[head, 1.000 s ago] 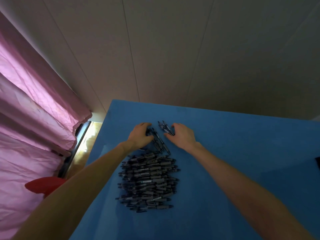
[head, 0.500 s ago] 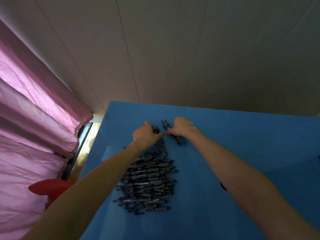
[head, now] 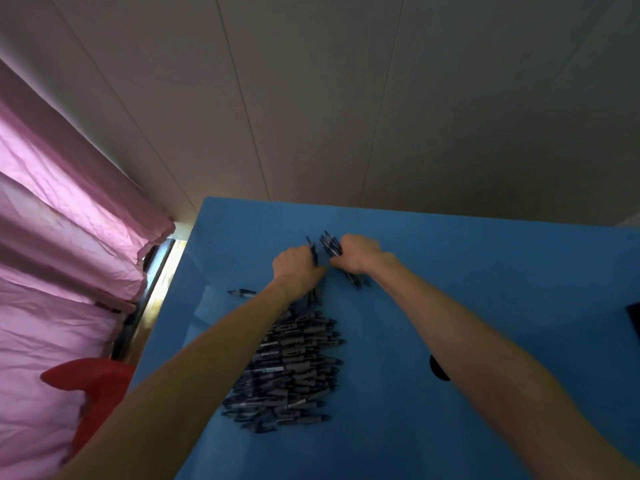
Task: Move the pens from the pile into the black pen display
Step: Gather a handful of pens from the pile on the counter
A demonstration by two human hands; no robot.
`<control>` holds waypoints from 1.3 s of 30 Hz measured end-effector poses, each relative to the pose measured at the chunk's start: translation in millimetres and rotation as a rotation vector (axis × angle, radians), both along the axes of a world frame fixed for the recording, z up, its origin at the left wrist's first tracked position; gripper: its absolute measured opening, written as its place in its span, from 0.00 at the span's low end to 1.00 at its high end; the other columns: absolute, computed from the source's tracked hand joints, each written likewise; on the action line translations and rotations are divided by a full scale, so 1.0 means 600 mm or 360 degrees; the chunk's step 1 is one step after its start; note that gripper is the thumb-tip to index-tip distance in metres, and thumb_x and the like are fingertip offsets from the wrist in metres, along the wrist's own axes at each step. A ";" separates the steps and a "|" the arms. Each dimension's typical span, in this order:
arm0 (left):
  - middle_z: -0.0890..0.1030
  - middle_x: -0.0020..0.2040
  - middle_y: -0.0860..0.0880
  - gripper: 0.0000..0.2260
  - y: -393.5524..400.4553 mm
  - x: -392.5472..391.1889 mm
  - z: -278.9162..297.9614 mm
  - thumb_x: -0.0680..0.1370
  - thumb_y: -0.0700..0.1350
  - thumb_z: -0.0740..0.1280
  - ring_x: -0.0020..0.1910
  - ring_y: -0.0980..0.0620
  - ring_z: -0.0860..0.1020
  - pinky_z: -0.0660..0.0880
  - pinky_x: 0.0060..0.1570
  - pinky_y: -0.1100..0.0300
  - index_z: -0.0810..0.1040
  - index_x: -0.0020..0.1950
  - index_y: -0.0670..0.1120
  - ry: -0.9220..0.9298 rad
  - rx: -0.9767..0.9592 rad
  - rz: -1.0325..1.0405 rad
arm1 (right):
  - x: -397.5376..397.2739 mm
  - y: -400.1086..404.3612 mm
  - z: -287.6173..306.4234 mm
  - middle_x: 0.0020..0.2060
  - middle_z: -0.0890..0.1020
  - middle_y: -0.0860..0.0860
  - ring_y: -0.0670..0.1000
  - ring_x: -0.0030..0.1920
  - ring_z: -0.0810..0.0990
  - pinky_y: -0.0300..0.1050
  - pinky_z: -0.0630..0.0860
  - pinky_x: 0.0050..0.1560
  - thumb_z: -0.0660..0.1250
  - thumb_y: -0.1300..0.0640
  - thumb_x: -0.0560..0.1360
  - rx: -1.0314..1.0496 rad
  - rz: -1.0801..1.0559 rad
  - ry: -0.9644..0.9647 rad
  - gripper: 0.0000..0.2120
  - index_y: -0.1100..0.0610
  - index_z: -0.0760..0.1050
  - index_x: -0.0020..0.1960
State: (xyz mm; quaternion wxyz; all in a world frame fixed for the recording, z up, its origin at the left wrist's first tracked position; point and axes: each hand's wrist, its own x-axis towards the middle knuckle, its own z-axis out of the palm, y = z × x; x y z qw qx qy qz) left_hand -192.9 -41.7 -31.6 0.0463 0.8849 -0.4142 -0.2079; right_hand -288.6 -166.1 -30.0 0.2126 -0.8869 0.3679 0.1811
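While the pile of pens [head: 291, 368] lies heaped on the blue bench [head: 485, 289] below my wrists, dark barrels with grey sleeves mostly lying crosswise, my left hand [head: 296, 268] is clenched around a small bunch of pens [head: 313, 252] at the pile's far end. My right hand [head: 356, 252] grasps a second bunch [head: 330, 242], whose tips fan out past my knuckles. One stray pen [head: 242, 292] lies apart to the left. A pink curtain [head: 62, 209] hangs at left, with a red object [head: 90, 382] below it. A black edge [head: 634, 317] shows at far right; I cannot tell what it is.
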 end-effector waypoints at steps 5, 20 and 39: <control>0.71 0.34 0.45 0.17 0.010 0.022 -0.014 0.84 0.51 0.60 0.34 0.46 0.71 0.67 0.33 0.55 0.67 0.38 0.45 0.0278 -0.0078 -0.0034 | -0.024 0.014 -0.012 0.34 0.74 0.52 0.54 0.36 0.74 0.46 0.66 0.32 0.63 0.47 0.80 -0.0016 -0.0002 -0.0084 0.17 0.55 0.68 0.37; 0.83 0.46 0.45 0.13 0.071 0.001 0.115 0.86 0.45 0.61 0.46 0.47 0.80 0.76 0.56 0.50 0.80 0.48 0.39 0.1389 -0.0959 0.0648 | -0.110 0.046 0.056 0.34 0.76 0.53 0.52 0.35 0.74 0.47 0.72 0.39 0.58 0.52 0.84 0.0651 -0.0771 -0.0880 0.19 0.58 0.81 0.41; 0.81 0.38 0.46 0.16 0.183 -0.348 0.414 0.86 0.47 0.61 0.38 0.49 0.77 0.76 0.44 0.54 0.78 0.42 0.41 0.1224 -0.1122 -0.0277 | -0.482 0.239 0.341 0.25 0.75 0.54 0.52 0.26 0.72 0.43 0.68 0.31 0.61 0.57 0.82 0.0434 -0.1239 -0.1663 0.13 0.60 0.71 0.39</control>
